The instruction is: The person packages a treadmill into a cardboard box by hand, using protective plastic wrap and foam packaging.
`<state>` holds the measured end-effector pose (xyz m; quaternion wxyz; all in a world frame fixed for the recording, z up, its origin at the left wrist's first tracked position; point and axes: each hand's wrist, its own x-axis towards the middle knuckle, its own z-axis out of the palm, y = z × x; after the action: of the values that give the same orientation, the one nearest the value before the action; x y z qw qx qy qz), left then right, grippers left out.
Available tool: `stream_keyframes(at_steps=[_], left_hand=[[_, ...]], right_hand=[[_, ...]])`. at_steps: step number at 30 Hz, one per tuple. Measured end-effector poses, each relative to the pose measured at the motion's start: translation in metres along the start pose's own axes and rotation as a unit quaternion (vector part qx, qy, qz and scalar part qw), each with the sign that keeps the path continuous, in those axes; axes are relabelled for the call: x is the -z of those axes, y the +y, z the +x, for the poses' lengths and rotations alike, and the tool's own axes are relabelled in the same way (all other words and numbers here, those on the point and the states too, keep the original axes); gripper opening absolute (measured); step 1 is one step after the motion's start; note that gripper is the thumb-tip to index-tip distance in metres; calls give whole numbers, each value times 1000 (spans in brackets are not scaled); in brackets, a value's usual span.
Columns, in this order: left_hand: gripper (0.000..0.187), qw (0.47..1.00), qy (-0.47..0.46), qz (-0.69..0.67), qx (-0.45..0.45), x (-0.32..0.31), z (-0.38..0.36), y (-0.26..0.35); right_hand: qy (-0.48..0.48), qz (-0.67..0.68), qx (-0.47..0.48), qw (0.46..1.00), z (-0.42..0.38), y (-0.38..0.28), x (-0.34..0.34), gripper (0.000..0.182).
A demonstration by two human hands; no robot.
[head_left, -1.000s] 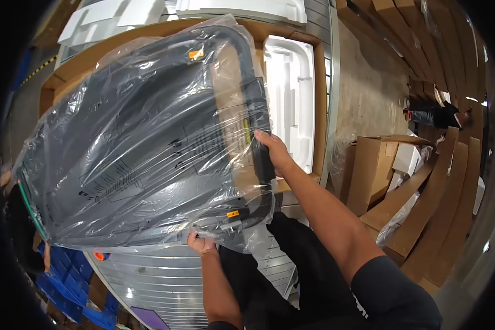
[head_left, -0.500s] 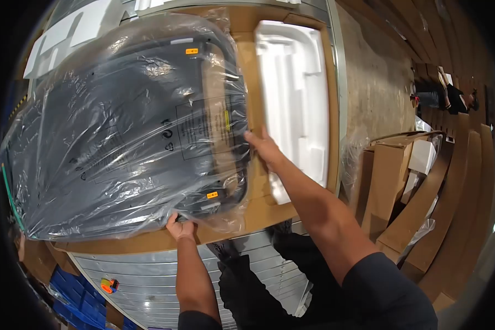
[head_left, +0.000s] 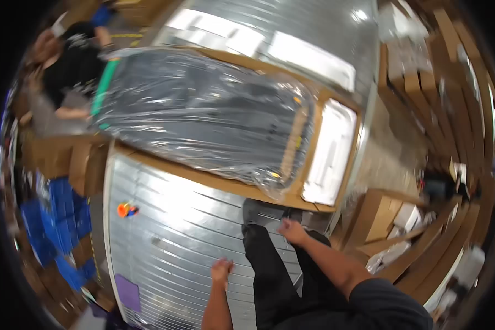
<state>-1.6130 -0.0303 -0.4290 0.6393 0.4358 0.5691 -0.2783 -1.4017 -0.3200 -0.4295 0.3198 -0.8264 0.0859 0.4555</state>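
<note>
A long dark panel-like unit [head_left: 203, 107], wrapped in clear plastic film, lies over a shallow cardboard box [head_left: 203, 179]. At the box's right end sits a white foam insert [head_left: 329, 154]. My left hand [head_left: 221, 270] hovers over the slatted metal surface, away from the box, fingers loosely bent and apart, holding nothing. Nearer the box's lower right corner, my right hand [head_left: 292, 231] is in the air in front of my legs, fingers loosely curled and slightly blurred, with nothing visible in it. Neither hand touches the wrapped unit.
At the left, another person [head_left: 74, 66] has a hand by the unit's green end strip [head_left: 105, 88]. More white foam pieces [head_left: 313, 59] lie behind the box. An orange tape dispenser [head_left: 126, 209] and a purple sheet [head_left: 127, 292] rest on the metal surface. Cardboard [head_left: 379, 217] stands right.
Both my hands have let go of the wrapped unit and drawn back toward my body. The view has moved back and turned, bringing the other person and the unit's far end into sight.
</note>
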Motion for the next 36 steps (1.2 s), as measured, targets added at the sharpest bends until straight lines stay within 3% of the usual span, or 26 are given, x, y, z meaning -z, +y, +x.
stream_keyframes(at_steps=[1,3,5,8,9,10,11,14,15,16,17,18,19,21,22,23,24,25,26,27,28,31,34,36], left_hand=[[29,999,37,-38,8,17,-44,-33],[26,986,112,-120,22,36,-120,-67],[33,955,196,-215,58,57,-199,-124],[23,881,286,-377,-1,61,-274,-206],[19,834,209,-510,-27,51,-279,-260],[16,773,124,-618,-72,46,-263,-319],[14,702,30,-700,-129,33,-262,-356],[10,852,276,-438,76,-1,-334,-308],[16,862,246,-435,83,-7,-335,-319],[26,902,280,-307,114,-22,-308,-349],[35,905,334,-260,49,-30,-290,-371],[30,909,374,-182,30,-28,-272,-396],[26,905,414,-99,15,-10,-275,-411],[20,917,277,-285,14,64,-306,-441],[19,927,286,-241,-11,112,-320,-457],[18,934,296,-197,-36,160,-334,-473],[19,926,367,-7,-82,198,-341,-493],[18,877,437,-159,-120,227,-327,-523],[13,836,433,-323,-100,269,-336,-531],[9,754,440,-481,-84,311,-347,-538],[6,677,370,-636,-8,377,-383,-522],[11,645,393,-654,-43,490,-362,-551],[23,664,450,-579,-145,577,-354,-553],[26,672,421,-605,-70,623,-356,-543]], right_hand=[[-29,31,15,999,-20,-8,-13,55],[-53,-35,91,994,-68,-62,-19,53],[-132,-6,49,990,-108,-123,-26,51],[-187,-164,240,939,-124,-181,-36,47],[-199,-184,277,922,-97,-162,-41,44],[-240,-107,186,947,-96,-173,-39,47],[-183,-131,167,960,-101,-186,-38,36],[-139,-281,190,930,-158,-232,-53,21],[-130,-304,198,923,-167,-234,-65,20],[-125,-317,216,915,-177,-238,-83,20],[-119,-328,237,907,-188,-241,-108,20],[-113,-339,254,899,-197,-244,-134,20],[-135,-334,259,896,-207,-246,-171,20],[-174,-333,251,892,-225,-239,-229,20],[-161,-382,187,891,-290,-259,-282,20],[-198,-421,190,865,-292,-259,-329,19],[-230,-457,188,838,-298,-255,-372,19],[-271,-435,221,830,-318,-258,-418,23],[-310,-410,254,819,-346,-268,-469,28],[-339,-398,255,813,-366,-278,-517,31],[-370,-372,234,818,-401,-295,-563,35],[-364,-378,259,811,-427,-330,-686,29],[-332,-344,217,851,-409,-341,-800,19],[-319,-364,178,857,-388,-342,-884,16]])
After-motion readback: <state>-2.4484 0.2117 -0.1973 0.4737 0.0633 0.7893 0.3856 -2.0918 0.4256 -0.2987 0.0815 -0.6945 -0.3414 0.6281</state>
